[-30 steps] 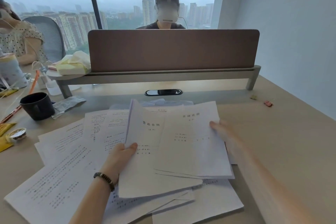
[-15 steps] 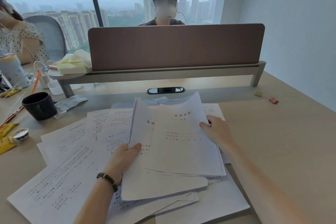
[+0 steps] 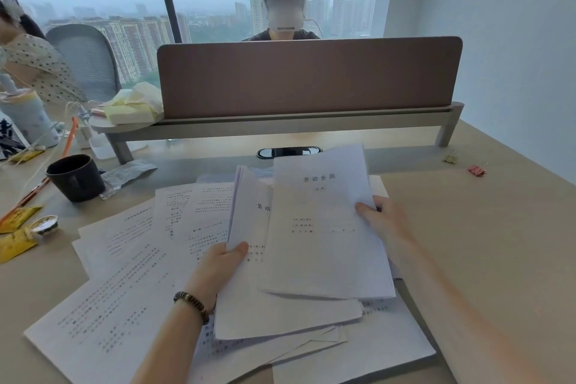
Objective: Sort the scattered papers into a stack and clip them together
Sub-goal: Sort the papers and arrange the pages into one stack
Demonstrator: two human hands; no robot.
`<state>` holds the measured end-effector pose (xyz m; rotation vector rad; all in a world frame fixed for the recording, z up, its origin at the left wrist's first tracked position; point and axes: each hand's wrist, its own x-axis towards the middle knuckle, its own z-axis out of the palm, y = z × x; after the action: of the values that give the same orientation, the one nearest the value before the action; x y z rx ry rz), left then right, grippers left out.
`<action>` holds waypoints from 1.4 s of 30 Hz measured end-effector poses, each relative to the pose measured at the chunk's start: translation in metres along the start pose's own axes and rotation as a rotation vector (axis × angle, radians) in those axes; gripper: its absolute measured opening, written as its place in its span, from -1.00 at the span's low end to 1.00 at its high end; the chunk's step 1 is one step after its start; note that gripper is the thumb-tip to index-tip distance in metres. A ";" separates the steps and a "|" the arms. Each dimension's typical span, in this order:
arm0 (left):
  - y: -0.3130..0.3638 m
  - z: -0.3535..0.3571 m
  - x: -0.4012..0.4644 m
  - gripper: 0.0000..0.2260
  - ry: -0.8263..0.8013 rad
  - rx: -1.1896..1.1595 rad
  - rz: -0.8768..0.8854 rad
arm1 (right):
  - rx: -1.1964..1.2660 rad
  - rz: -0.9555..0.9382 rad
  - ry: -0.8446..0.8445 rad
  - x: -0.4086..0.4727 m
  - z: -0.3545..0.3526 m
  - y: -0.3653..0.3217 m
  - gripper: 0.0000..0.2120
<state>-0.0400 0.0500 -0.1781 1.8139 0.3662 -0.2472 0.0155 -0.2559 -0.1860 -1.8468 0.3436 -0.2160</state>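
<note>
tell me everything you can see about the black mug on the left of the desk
The black mug stands upright on the beige desk, left of the scattered papers. It looks matte, maybe ceramic, cylindrical and slightly tapered, with a loop handle facing the camera. Its mouth is open; the inside is too dark to tell any contents. A crinkled clear wrapper lies right beside it, and an orange pencil runs just to its left. Neither hand touches it.

Mug [image 3: 76, 177] left of papers [image 3: 131, 262]
</note>
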 end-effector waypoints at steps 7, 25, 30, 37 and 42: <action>-0.002 0.002 0.003 -0.70 -0.008 0.008 0.003 | 0.093 0.064 0.057 0.000 -0.028 0.008 -0.76; -0.002 0.001 0.002 -0.68 -0.020 0.045 0.031 | 0.123 -0.133 -0.075 -0.035 -0.066 -0.101 -0.70; -0.003 0.001 0.000 -0.71 -0.018 0.030 0.081 | 0.288 -0.217 -0.112 -0.034 -0.073 -0.124 -0.80; 0.009 0.000 -0.016 -0.75 -0.066 -0.286 0.097 | 0.214 -0.074 -0.052 -0.025 -0.048 -0.077 -0.96; 0.016 0.001 -0.022 -0.70 -0.083 -0.335 0.125 | 0.105 0.044 -0.046 -0.029 -0.019 -0.035 -0.72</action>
<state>-0.0541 0.0425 -0.1567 1.4851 0.2199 -0.1621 -0.0139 -0.2535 -0.1458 -1.7366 0.3340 -0.1579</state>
